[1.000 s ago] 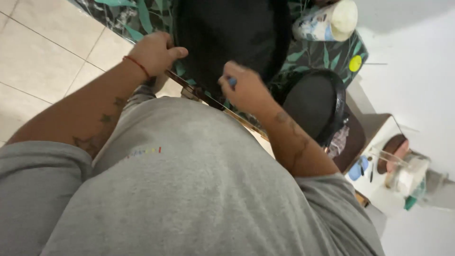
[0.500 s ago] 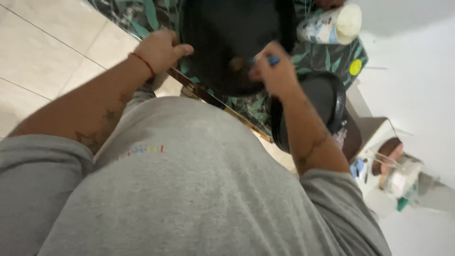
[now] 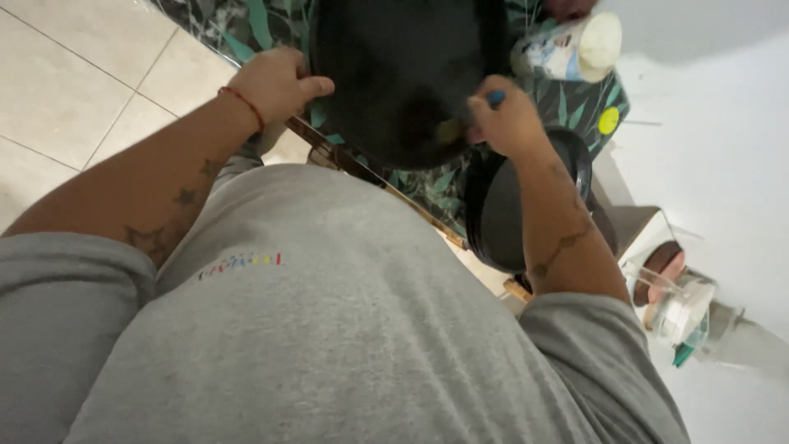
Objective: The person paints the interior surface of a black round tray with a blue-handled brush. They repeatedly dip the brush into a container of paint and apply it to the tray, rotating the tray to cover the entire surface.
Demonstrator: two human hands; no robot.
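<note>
Nearest to us, our left hand (image 3: 275, 82) is clamped on the edge of a black tray (image 3: 403, 74) lying on the leaf-patterned worktop (image 3: 246, 33). Our right hand (image 3: 505, 123), fingers together around a blue-tipped sponge (image 3: 496, 99), rubs the tray; beyond stands a white cup (image 3: 575, 49).

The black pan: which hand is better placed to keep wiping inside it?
The right hand: it holds a blue and yellow sponge at the black pan. The left hand grips the pan's rim, likely steadying it.
</note>
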